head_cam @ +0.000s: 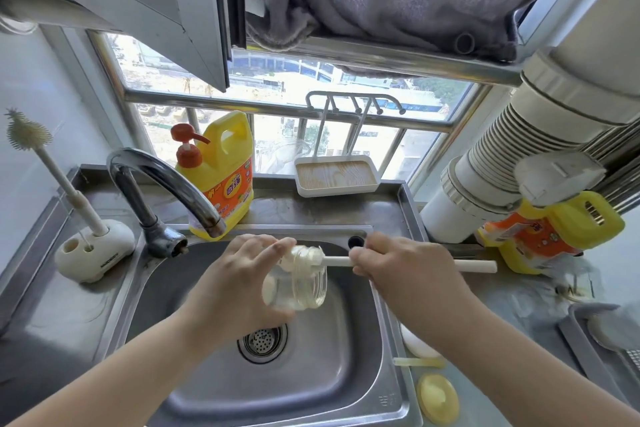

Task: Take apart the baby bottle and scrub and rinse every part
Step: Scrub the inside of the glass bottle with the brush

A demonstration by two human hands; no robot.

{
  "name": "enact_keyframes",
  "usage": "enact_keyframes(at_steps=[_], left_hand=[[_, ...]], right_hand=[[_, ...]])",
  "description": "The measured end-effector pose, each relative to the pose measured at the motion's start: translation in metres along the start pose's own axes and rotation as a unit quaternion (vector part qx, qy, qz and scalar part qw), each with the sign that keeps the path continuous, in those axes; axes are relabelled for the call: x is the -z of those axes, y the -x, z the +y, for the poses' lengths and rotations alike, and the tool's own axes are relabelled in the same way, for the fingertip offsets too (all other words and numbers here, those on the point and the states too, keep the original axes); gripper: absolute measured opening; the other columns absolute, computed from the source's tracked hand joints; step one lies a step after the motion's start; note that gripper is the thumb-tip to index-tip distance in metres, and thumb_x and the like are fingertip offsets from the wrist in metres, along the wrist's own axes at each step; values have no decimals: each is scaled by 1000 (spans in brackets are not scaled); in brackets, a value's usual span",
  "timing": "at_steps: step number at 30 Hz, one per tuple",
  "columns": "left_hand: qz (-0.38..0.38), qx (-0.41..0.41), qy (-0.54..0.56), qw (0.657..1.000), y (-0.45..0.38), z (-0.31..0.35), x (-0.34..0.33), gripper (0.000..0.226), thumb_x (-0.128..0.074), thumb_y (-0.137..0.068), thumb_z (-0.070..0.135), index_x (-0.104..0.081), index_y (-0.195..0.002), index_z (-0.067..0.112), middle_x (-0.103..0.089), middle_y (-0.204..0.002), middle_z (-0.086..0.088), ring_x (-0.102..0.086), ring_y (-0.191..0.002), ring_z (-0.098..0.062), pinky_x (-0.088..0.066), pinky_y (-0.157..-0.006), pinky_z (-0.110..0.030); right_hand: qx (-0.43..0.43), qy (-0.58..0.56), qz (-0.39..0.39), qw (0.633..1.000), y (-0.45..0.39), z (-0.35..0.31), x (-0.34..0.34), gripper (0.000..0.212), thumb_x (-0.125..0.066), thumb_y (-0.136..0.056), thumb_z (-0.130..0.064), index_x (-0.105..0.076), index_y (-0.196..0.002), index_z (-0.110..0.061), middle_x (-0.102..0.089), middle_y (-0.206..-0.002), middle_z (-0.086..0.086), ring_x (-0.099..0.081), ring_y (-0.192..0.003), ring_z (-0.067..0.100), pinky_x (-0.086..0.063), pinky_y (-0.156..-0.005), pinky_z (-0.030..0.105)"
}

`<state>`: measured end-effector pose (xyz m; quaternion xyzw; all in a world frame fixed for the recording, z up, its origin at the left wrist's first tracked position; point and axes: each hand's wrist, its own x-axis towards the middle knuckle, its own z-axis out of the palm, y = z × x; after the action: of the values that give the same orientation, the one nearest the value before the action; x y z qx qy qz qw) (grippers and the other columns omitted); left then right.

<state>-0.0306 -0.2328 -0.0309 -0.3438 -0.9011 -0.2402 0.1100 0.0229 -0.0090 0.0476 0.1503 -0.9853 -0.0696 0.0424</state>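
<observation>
Blur at frame centre smears one clear bottle gripped by our left hand, while our right hand clasps one brush handle, its head inside.

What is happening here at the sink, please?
A person is washing a baby bottle over the sink. The left hand holds the clear bottle body on its side, and the right hand grips a brush handle, with the brush head inside the bottle's mouth. No water can be seen running from the tap. Other small parts lie on the counter to the right.
</observation>
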Motion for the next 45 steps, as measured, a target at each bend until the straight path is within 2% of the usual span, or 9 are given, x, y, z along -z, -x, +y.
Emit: enact_keyframes(at_steps=[5, 12, 18, 22, 31, 34, 37, 40, 45], left_hand=[[26, -4, -18, 999, -4, -4, 2, 74, -56, -58, 62, -52, -119, 20, -65, -106, -7, -48, -105, -21, -52, -77, -36], [10, -19, -23, 1000, 4, -9, -1, 80, -70, -55, 60, -48, -122, 22, -64, -110, -9, -51, -107, -25, -57, -74, -41], [7, -10, 9, 1000, 9, -5, 2, 78, -54, -58, 67, -51, -121, 21, -65, -106, -3, -53, -101, -19, -49, -81, -33], [19, 1, 7, 1000, 4, -3, 6, 79, -56, -57, 67, -52, -120, 20, -65, -107, -3, -60, -98, -26, -48, -82, -33], [-33, 9, 2, 999, 7, -4, 4, 79, -56, -55, 63, -48, -122, 24, -64, -108, -5, -59, -101, -26, -55, -75, -38], [-54, 8, -8, 998, 7, -6, 4, 80, -62, -55, 62, -51, -123, 21, -64, -107, -6, -60, -99, -28, -53, -79, -38], [-36, 28, 11, 999, 3, -6, 8, 83, -71, -52, 59, -58, -121, 15, -65, -108, -5, -61, -97, -28, -46, -86, -32], [-37, 32, 19, 999, -4, -5, 13, 88, -83, -47, 52, -58, -121, 13, -65, -109, -8, -61, -98, -30, -40, -87, -32], [-87, 22, 3, 996, 2, -2, 8, 89, -72, -46, 62, -58, -121, 16, -65, -104, -5, -61, -97, -30, -54, -75, -37]], right_hand=[[-23, -80, -113, 990, 1, -12, -3, 9, -51, -93, -24, -60, -96, -25, -49, -79, -7, -57, -70, 19, -33, -52, 26], [-93, -353, -314, 876, 4, -6, 6, 26, -43, -96, -41, -66, -93, -29, -49, -61, -9, -42, -54, 11, -35, -54, 20], [-15, -35, -3, 999, 9, 2, -3, 11, -55, -82, -32, -64, -78, -27, -53, -67, -6, -56, -53, 17, -45, -42, 27], [-40, -53, -58, 996, 10, -10, -3, 8, -52, -93, -30, -59, -91, -27, -55, -79, -5, -59, -67, 20, -45, -54, 27], [-138, -403, -318, 847, 12, -13, 3, 29, -44, -97, -38, -68, -87, -26, -45, -53, -10, -41, -55, 14, -36, -54, 24], [-105, -298, -299, 900, 9, -10, 5, 27, -41, -98, -37, -65, -97, -25, -47, -62, -10, -43, -54, 7, -36, -52, 13], [-65, -99, -140, 983, 4, -3, 2, 18, -43, -97, -37, -59, -96, -28, -49, -75, -8, -56, -68, 16, -47, -60, 27], [-49, -4, -22, 999, -1, -8, 3, 11, -70, -81, -28, -60, -78, -28, -44, -62, -7, -53, -50, 17, -29, -44, 23], [-76, -176, -246, 950, 2, -13, -2, 20, -41, -98, -31, -61, -98, -27, -39, -64, -9, -44, -58, 9, -33, -50, 19]])
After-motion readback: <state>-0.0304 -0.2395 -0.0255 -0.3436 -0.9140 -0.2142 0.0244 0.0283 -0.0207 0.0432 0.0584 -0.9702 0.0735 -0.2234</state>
